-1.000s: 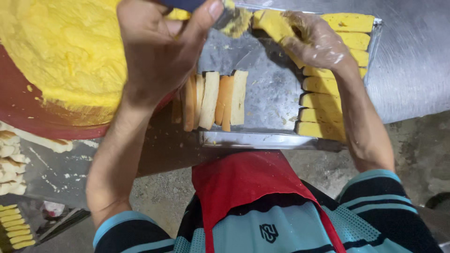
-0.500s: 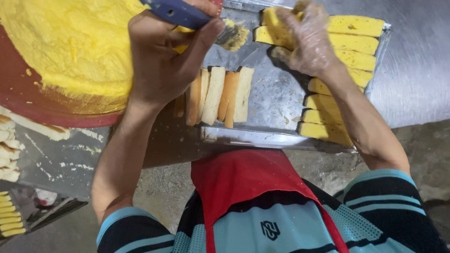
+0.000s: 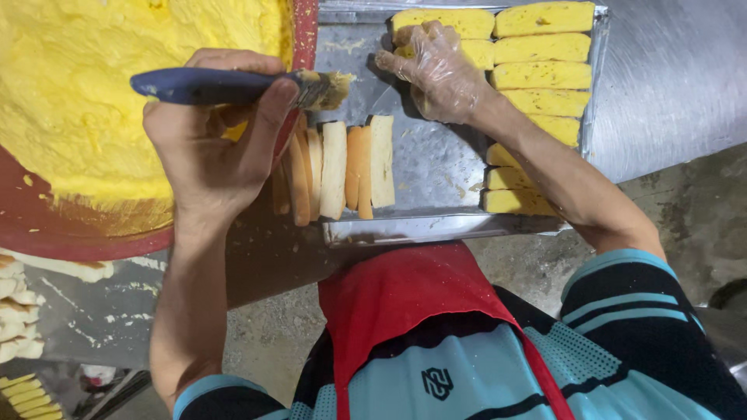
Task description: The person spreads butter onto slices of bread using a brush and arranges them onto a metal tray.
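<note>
Over the steel tray (image 3: 436,225), my left hand (image 3: 214,148) grips the brush (image 3: 233,85), handle lying left-right, bristles rightward. Plain bread slices (image 3: 342,167) stand just below; gloved right hand (image 3: 440,74) presses a coated slice (image 3: 443,23), farther right.

Bright, even light is falling from above, filling the scene without harsh contrast. The metal tray (image 3: 436,167) is throwing back soft, hazy glare across its bare floor, and the steel surface (image 3: 669,85) at the right is showing streaked sheen. The right hand (image 3: 440,74) is casting a short, soft shadow onto the tray, and the thin glove on it is glinting faintly. The yellow mass (image 3: 93,85) at the upper left is glowing almost overexposed, losing texture. Focus is holding sharp at the centre, while the lower corners are looking softer and dimmer.
</note>
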